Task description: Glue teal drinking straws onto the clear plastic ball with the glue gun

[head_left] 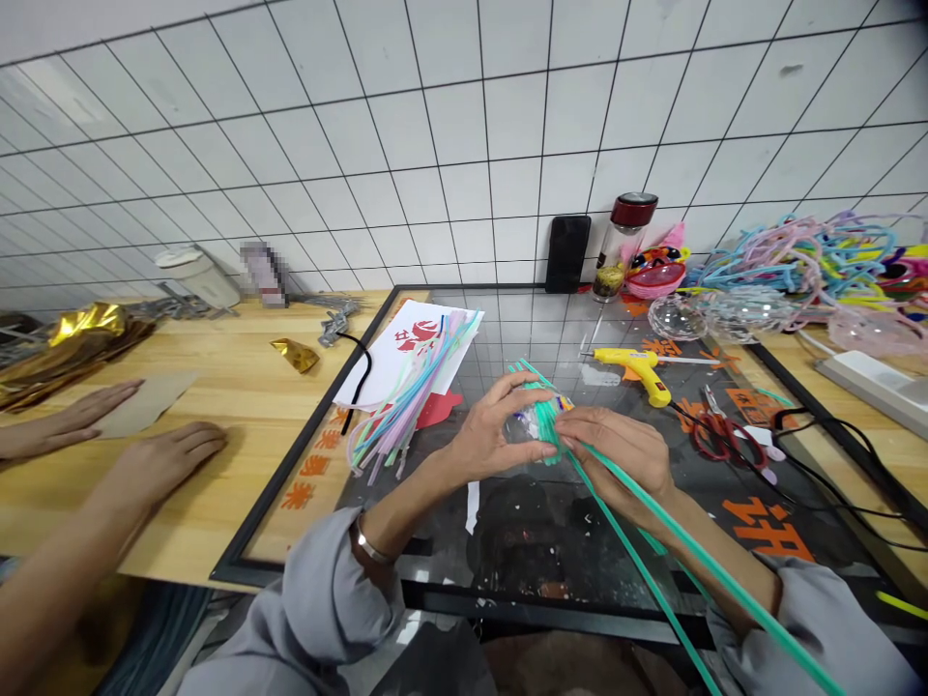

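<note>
My left hand (500, 425) is curled around a small clear object (520, 423), its thumb below and fingers above. Green fuzzy-looking cord (545, 418) wraps around that object, and colourful bits show at its upper right. At the object's right side, my right hand (620, 449) is closed with its fingertips pinched on the green cord. Long lengths of the same cord run from there past my right forearm to the lower right. The object's full shape is hidden by my fingers.
A yellow glue gun (638, 371) and red-handled scissors (725, 435) lie to the right. Coloured stems (417, 382) rest on white paper (391, 338) at left. A jar (624, 242) and phone (567, 253) stand at the wall. Another person's hands (170, 459) press brown paper (149, 411).
</note>
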